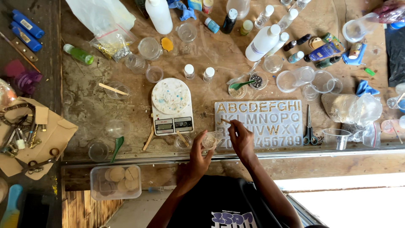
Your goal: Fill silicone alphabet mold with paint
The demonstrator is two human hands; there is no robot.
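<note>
Over letter mould [258, 123] | left hand [197, 157]: small clear cup [209, 139], contents seemingly pale

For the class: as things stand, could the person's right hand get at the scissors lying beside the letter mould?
Probably yes. The scissors lie uncovered just right of the letter mould, nothing between; but the right hand holds a small stick, so it isn't free.
</note>
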